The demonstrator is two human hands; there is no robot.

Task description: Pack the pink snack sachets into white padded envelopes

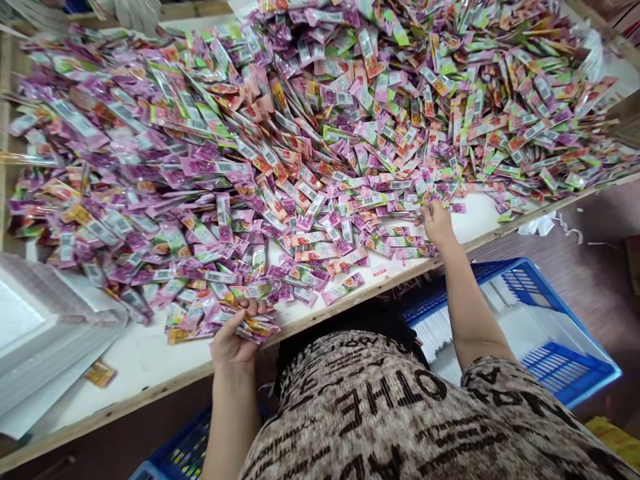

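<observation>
My left hand [240, 337] is closed around a bunch of stick sachets [260, 325] at the table's front edge. The bunch shows purple, pink and yellow printing. Farther right, my right hand [437, 222] reaches over the front edge to the near side of a large heap of similar sachets [300, 167]. Its fingertips are pinched together among the sachets there; whether they grip one is hidden. Several loose sachets [345, 288] lie on the white tabletop between my hands.
Stacked white sheets or pouches [55, 320] stand at the left, with a single yellow sachet [100, 373] beside them. A wooden rim [350, 297] edges the table. Below it on the right is a blue crate [565, 320] holding white flat items; another blue crate [175, 450] is at lower left. A gloved hand [140, 13] shows top left.
</observation>
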